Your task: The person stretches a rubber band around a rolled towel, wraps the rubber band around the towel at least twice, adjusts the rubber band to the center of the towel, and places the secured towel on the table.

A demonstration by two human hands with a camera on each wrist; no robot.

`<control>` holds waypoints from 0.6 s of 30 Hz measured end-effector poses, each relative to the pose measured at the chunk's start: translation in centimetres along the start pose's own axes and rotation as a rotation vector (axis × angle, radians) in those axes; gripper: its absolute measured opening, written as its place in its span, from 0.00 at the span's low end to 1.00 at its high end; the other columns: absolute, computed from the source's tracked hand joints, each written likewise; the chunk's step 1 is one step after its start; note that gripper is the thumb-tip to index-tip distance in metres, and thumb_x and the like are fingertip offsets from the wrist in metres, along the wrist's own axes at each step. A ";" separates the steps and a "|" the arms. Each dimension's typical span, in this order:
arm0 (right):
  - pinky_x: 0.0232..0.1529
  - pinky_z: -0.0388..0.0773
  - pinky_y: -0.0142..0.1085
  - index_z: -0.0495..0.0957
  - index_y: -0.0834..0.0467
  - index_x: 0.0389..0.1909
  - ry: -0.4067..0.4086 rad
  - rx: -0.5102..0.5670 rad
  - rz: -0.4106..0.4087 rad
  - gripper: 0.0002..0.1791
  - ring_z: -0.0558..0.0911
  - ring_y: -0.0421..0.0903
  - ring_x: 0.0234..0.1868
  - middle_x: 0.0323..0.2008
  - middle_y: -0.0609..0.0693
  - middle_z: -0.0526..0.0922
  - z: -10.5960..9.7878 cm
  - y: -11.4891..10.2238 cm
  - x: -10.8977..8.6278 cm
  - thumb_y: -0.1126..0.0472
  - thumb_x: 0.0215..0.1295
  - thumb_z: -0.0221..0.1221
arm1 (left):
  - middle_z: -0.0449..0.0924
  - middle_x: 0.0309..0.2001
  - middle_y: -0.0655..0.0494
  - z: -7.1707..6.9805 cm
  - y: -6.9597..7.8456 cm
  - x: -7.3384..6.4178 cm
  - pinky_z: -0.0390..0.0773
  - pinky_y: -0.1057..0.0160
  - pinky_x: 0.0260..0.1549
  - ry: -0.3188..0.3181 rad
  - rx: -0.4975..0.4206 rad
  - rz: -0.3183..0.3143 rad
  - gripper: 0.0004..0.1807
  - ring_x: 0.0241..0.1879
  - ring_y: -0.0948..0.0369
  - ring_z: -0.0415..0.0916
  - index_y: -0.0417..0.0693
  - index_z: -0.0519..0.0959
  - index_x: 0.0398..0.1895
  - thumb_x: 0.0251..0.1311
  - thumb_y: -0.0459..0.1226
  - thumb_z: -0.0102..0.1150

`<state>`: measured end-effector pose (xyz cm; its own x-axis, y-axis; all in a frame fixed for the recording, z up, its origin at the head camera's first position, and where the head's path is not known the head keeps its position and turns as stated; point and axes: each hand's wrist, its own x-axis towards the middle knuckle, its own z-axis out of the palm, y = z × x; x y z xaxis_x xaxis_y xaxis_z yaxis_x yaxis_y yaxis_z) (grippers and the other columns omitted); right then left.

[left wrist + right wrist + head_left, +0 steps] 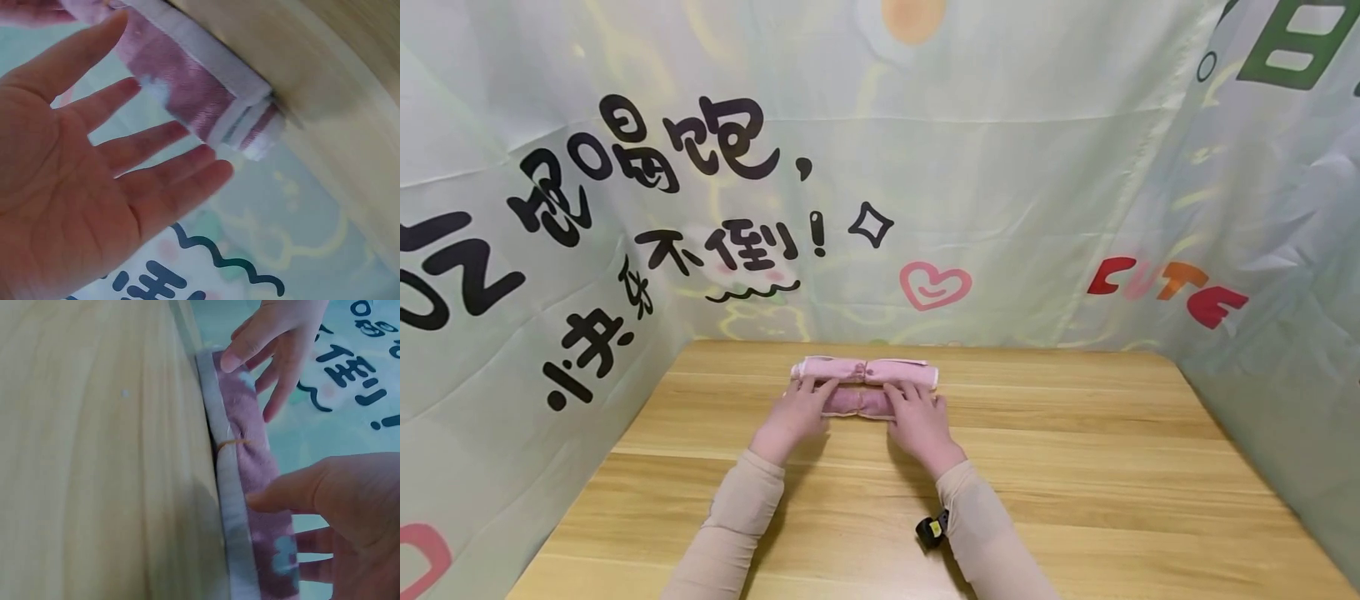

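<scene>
Two rolled pink towels lie parallel near the back of the table. The far towel (835,370) is paler, with a white edge. The nearer towel (857,403) is darker pink with a white border, and a thin orange rubber band (234,442) pulls in its middle. At the nearer towel's left end is my left hand (795,417), its fingers spread and straight in the left wrist view. My right hand (921,423) is at the right part of the same towel; its thumb (281,490) touches the near side while its fingers reach past the far side.
The wooden table (1120,467) extends to both sides and toward me. Behind it and at its sides hangs a pale printed cloth (1022,192) with lettering and a pink heart. A small black device (930,532) is at the right sleeve.
</scene>
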<state>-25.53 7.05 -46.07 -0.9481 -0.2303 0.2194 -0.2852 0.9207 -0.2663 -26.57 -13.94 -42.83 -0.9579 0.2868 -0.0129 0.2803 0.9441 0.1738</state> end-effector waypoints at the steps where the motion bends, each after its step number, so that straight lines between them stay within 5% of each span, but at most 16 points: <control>1: 0.62 0.64 0.66 0.69 0.53 0.67 -0.020 0.005 0.004 0.33 0.67 0.59 0.68 0.65 0.56 0.71 -0.2 -0.2 0.0 0.58 0.59 0.63 | 0.58 0.71 0.34 -0.1 0.1 -0.1 0.75 0.34 0.52 -0.009 -0.006 -0.009 0.40 0.67 0.33 0.59 0.50 0.63 0.72 0.56 0.41 0.68; 18: 0.72 0.37 0.67 0.55 0.49 0.75 -0.315 0.012 0.051 0.43 0.46 0.63 0.78 0.78 0.60 0.46 -1.2 -2.0 -1.0 0.42 0.63 0.60 | 0.38 0.76 0.31 1.1 -0.2 -1.7 0.56 0.33 0.68 -0.151 -0.088 -0.056 0.47 0.74 0.32 0.38 0.57 0.49 0.78 0.60 0.55 0.61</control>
<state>-23.80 5.86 -44.63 -0.9576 -0.2716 -0.0958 -0.2357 0.9303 -0.2812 -24.89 -14.42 -43.96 -0.9498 0.2613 -0.1720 0.2135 0.9433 0.2542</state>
